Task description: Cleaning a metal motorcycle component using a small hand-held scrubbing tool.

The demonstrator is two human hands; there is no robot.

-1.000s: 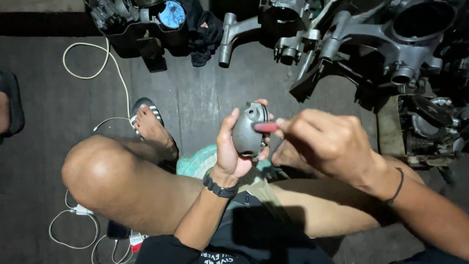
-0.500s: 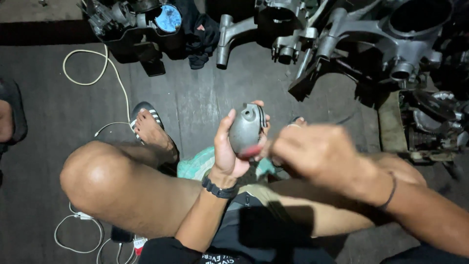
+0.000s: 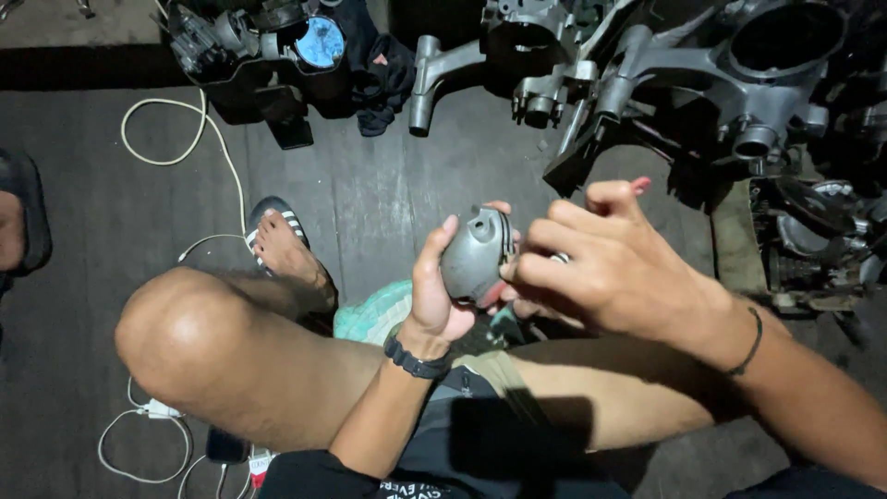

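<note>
Now left hand (image 3: 442,300) fingers clamp the grey metal part (image 3: 476,256); right hand (image 3: 605,263) fingers seemingly pinch a red-tipped tool (image 3: 639,185).

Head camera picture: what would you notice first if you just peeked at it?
First, the grey metal part in the middle, cupped in the left hand while the right hand works on it, a red-tipped tool poking above that hand. Next, the big dark engine parts along the top, and a bare knee at lower left.

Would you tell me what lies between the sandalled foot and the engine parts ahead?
In the head view, only bare dark floor separates the foot from the engine parts.
</note>
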